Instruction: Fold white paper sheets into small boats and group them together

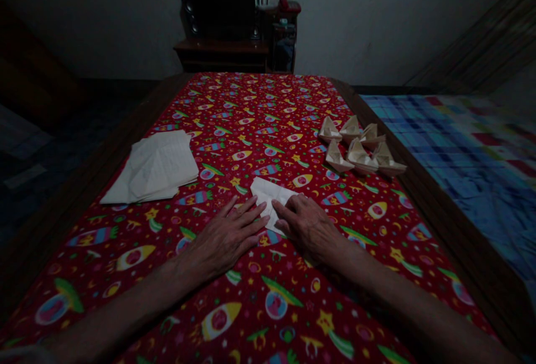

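A folded sheet of white paper (274,190) lies on the red patterned cloth (251,308) between my hands. My left hand (230,233) rests flat with its fingers stretched out, the tips at the paper's left edge. On the paper's right part lies my right hand (307,221), its index finger pressing the surface and the other fingers curled; whether it pinches the edge is hidden. A stack of loose paper sheets (163,163) sits to the left. To the right stand several folded paper boats (360,152), grouped in two rows.
The cloth covers a long surface with dark wooden edges (377,129). At the far end stand a black screen (221,4) on a wooden cabinet (221,48) and a red telephone (288,5). Blue checked fabric (422,146) spreads at the right.
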Demonstrator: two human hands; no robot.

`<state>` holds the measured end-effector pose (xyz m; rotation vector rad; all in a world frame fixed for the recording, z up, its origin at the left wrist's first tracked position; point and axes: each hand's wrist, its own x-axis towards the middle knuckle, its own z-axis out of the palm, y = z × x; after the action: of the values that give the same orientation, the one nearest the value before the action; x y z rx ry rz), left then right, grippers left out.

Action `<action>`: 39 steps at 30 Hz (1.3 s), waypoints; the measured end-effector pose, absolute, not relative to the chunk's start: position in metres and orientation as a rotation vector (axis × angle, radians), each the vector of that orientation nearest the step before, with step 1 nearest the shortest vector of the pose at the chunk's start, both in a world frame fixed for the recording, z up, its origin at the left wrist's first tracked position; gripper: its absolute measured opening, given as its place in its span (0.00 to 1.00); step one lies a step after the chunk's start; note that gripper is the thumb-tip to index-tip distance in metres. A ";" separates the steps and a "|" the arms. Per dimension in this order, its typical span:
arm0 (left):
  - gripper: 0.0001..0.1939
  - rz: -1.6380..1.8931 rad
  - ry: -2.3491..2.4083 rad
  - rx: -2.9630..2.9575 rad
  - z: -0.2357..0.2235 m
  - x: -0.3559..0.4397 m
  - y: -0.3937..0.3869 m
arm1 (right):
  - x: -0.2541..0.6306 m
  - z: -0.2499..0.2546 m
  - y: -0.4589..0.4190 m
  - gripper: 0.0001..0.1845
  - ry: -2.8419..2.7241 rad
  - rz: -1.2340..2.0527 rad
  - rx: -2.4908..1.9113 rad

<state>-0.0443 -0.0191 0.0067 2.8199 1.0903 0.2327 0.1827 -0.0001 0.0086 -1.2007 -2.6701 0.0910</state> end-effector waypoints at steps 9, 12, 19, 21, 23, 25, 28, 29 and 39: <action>0.20 0.382 1.006 2.666 0.011 -0.050 -0.025 | 0.183 0.008 -0.001 0.14 -2.657 0.091 -1.187; 0.23 0.460 1.080 2.682 0.012 -0.042 -0.015 | 0.182 0.007 -0.001 0.14 -2.661 0.095 -1.204; 0.23 0.308 1.132 2.819 0.002 -0.030 -0.008 | 0.200 0.014 -0.007 0.25 -2.689 0.223 -1.001; 0.23 0.335 1.141 2.822 0.001 -0.032 -0.009 | 0.206 0.016 -0.010 0.25 -2.695 0.241 -0.917; 0.23 0.350 1.141 2.825 0.000 -0.034 -0.010 | 0.210 0.016 -0.013 0.22 -2.676 0.209 -0.878; 0.23 0.364 1.146 2.826 0.000 -0.034 -0.011 | 0.211 0.015 -0.015 0.18 -2.671 0.155 -0.860; 0.22 0.373 1.165 2.819 0.001 -0.032 -0.012 | 0.209 0.014 -0.018 0.15 -2.717 0.056 -0.839; 0.22 0.371 1.176 2.816 0.002 -0.031 -0.012 | 0.208 0.014 -0.019 0.16 -2.740 0.020 -0.827; 0.21 0.369 1.175 2.786 0.003 -0.032 -0.014 | 0.212 0.009 0.000 0.11 -2.543 0.338 -0.729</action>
<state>-0.0315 -0.0142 0.0029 2.7861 1.1747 0.3686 0.2118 0.0005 0.0087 -0.7292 -2.5430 0.3380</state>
